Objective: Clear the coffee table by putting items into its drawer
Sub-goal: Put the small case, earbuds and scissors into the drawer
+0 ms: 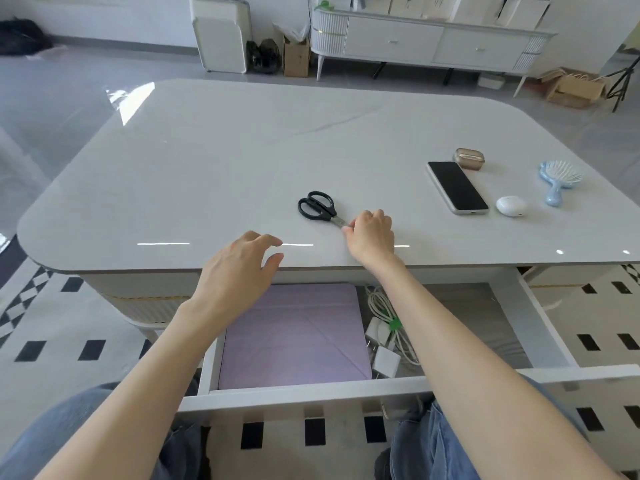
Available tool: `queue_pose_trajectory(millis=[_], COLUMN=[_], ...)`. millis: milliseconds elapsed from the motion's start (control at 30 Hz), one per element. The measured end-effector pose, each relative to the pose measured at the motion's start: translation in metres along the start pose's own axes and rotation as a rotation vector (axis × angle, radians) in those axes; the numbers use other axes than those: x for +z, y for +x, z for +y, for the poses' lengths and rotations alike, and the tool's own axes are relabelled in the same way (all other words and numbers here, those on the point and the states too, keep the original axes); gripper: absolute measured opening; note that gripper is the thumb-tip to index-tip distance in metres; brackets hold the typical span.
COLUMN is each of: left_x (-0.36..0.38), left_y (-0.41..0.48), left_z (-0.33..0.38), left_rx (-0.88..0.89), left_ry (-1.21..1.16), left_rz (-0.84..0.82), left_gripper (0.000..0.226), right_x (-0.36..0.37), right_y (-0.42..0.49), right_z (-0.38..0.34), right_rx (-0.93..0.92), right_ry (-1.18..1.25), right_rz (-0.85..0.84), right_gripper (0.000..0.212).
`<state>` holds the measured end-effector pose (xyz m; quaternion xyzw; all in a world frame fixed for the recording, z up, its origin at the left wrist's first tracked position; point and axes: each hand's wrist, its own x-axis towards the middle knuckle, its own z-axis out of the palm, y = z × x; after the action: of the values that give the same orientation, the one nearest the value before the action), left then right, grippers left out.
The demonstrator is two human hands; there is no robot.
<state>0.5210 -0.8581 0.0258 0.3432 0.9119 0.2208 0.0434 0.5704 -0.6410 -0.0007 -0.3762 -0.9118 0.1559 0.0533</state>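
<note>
Black-handled scissors (317,206) lie on the glossy white coffee table (214,161), near its front edge. My right hand (372,233) pinches the scissors' metal blades, which it hides. My left hand (239,271) hovers with relaxed fingers over the table's front edge, holding nothing. Below, the white drawer (311,396) stands pulled out. Inside it lie a purple tablet case (294,337) and a white charger with a coiled cable (386,327). On the table's right side sit a black phone (457,187), a gold case (469,158), a white earbud case (511,206) and a blue hairbrush (559,180).
The drawer's right half holds bare grey lining (485,327). A black-and-white patterned rug (69,348) covers the floor around my knees. A white sideboard (429,43), a white bin (221,36) and cardboard boxes (575,88) stand along the far wall.
</note>
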Motion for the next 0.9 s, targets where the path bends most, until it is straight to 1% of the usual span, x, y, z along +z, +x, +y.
queue_pose_trajectory(millis=[33, 100, 200, 267, 333, 400, 467, 533, 600, 667, 733, 800, 900], left_x=[0.001, 0.002, 0.003, 0.003, 0.001, 0.000, 0.001, 0.002, 0.003, 0.004, 0.007, 0.011, 0.016], left_y=[0.001, 0.001, 0.001, 0.000, -0.003, -0.008, -0.012, -0.015, -0.020, -0.026, -0.032, -0.035, -0.037], left_z=[0.001, 0.003, 0.005, 0.006, 0.007, 0.007, 0.007, 0.008, 0.010, 0.013, 0.015, 0.017, 0.020], left_rx=[0.004, 0.010, 0.005, -0.004, -0.018, -0.024, -0.027, -0.033, -0.033, -0.019, 0.010, 0.035, 0.046], left_ry=[0.007, 0.025, 0.040, 0.052, 0.059, 0.059, 0.065, 0.070, 0.074, 0.093, 0.129, 0.168, 0.206], left_rz=[-0.002, -0.008, -0.010, -0.007, -0.001, 0.004, 0.000, -0.015, -0.049, -0.095, -0.139, -0.176, -0.224], left_gripper=[0.032, 0.032, 0.033, 0.033, 0.033, 0.032, 0.032, 0.030, 0.028, 0.025, 0.023, 0.022, 0.024], right_x=[-0.001, -0.002, -0.006, -0.015, -0.030, -0.047, -0.061, -0.069, -0.072, -0.074, -0.077, -0.078, -0.076], right_y=[0.000, -0.005, -0.013, -0.020, -0.029, -0.041, -0.054, -0.067, -0.078, -0.090, -0.100, -0.106, -0.108], right_z=[-0.001, -0.003, -0.002, 0.003, 0.009, 0.014, 0.020, 0.031, 0.045, 0.059, 0.074, 0.089, 0.109], right_rx=[0.005, -0.012, -0.058, -0.079, -0.123, -0.182, -0.219, -0.244, -0.250, -0.220, -0.174, -0.115, -0.004], right_ry=[0.032, 0.066, 0.085, 0.167, 0.306, 0.422, 0.469, 0.413, 0.378, 0.365, 0.319, 0.228, -0.018], right_rz=[-0.030, -0.038, -0.005, -0.015, -0.064, -0.160, -0.250, -0.311, -0.417, -0.558, -0.649, -0.636, -0.490], right_gripper=[0.037, 0.035, 0.025, 0.018, 0.016, 0.021, 0.023, 0.024, 0.026, 0.027, 0.022, 0.017, 0.018])
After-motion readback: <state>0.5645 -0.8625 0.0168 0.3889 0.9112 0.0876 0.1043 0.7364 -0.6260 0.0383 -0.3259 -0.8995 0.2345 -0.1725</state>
